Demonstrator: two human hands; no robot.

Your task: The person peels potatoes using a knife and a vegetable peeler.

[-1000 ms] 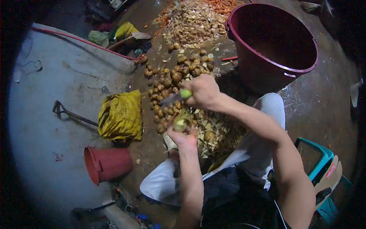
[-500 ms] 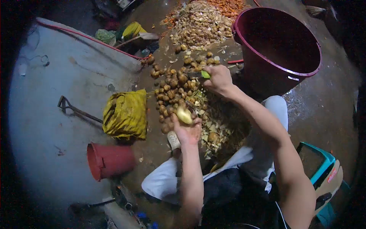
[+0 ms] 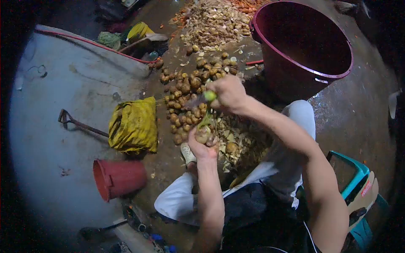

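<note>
My left hand (image 3: 203,148) is wrapped round a partly peeled potato (image 3: 203,135), palm up. Above it my right hand (image 3: 228,93) grips a green-handled knife (image 3: 210,95), whose blade is smeared by motion and points left. A thin strip of peel hangs between the knife and the potato. Unpeeled potatoes (image 3: 185,86) lie heaped on the floor beyond and left of my hands. Peelings (image 3: 230,137) are piled right of my left hand, with a brown potato (image 3: 231,147) among them.
A big maroon tub (image 3: 287,80) stands at upper right, beside a heap of pale peelings (image 3: 215,25). To the left are a yellow sack (image 3: 133,126), a metal handle (image 3: 84,125) and a red bucket (image 3: 126,179). A teal stool (image 3: 356,168) is at right.
The knife and my right hand have come back down and left toward the potato, as at one second ago. The view has shifted slightly, and a peel strip again hangs above the potato.
</note>
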